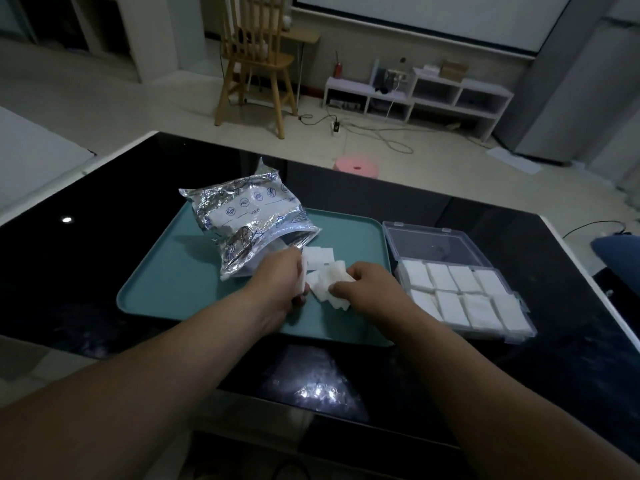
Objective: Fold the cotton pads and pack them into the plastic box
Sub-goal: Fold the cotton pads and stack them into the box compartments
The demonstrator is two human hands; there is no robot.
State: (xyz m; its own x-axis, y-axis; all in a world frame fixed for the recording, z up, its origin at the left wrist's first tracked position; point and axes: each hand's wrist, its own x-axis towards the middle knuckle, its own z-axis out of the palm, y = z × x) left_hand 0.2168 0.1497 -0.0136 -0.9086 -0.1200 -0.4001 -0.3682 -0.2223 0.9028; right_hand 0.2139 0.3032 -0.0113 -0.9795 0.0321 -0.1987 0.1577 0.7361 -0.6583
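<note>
Two forearms (156, 386) reach over the black table (86, 237). The left hand (277, 289) curls its fingers round a white pad (304, 273). The right hand (367, 289) pinches a crumpled pad (332, 284) among loose pads (320, 254) on the teal tray (166, 292). A foil bag (249, 220) lies just behind, its mouth toward the hands. Right of the tray, the open box (436, 245) holds two rows of folded pads (450, 285).

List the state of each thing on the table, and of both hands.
Bag: open, lying on tray.
Box: lid open, folded pads packed inside.
Loose pads: piled on tray.
Left hand: grips loose pads.
Right hand: pinches loose pads.
</note>
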